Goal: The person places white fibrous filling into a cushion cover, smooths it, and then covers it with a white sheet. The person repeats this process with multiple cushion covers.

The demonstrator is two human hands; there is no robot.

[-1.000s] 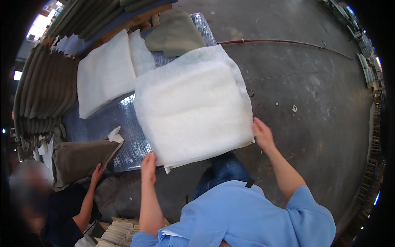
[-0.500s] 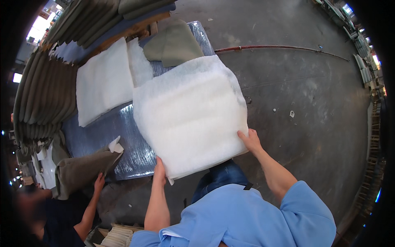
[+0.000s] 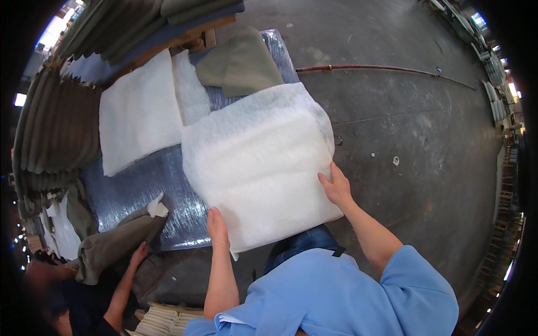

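One white pad (image 3: 259, 173) lies already spread, far edge still loose at twelve o'clock, between my open right hand (image 3: 337, 189) just past three and left hand (image 3: 218, 228), grip unclear, at seven.

White fluffy padding (image 3: 260, 173) | squarish, thinner at the far margin | spread out, top gently rumpled | over the front right part of the film-wrapped table (image 3: 182, 221)

Downward fisheye view from head height
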